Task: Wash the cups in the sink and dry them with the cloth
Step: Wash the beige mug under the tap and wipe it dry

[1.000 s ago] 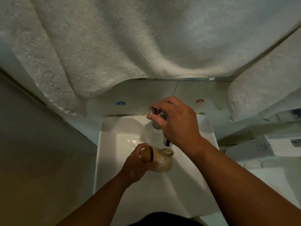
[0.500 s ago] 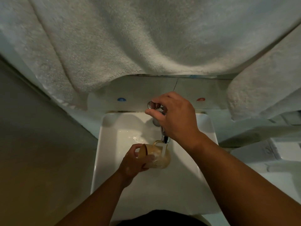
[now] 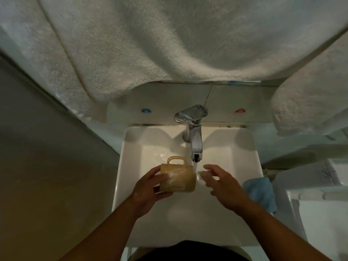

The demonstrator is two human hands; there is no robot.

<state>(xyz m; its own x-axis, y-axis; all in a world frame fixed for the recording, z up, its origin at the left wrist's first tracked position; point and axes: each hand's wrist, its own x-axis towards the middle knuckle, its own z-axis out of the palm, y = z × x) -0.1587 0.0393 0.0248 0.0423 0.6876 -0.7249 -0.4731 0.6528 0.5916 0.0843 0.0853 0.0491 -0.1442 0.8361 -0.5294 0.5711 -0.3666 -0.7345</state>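
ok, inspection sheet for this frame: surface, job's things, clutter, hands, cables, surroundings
surface: white sink, wet, water running from tap.
job's things: amber cup on its side, handle pointing away; blue cloth on sink's right rim.
clutter: nothing seen.
hands: left hand grips cup; right hand open beside the stream, holds nothing.
cables: nothing seen.
surroundings: white towels hang above; blue and red dots behind the tap.
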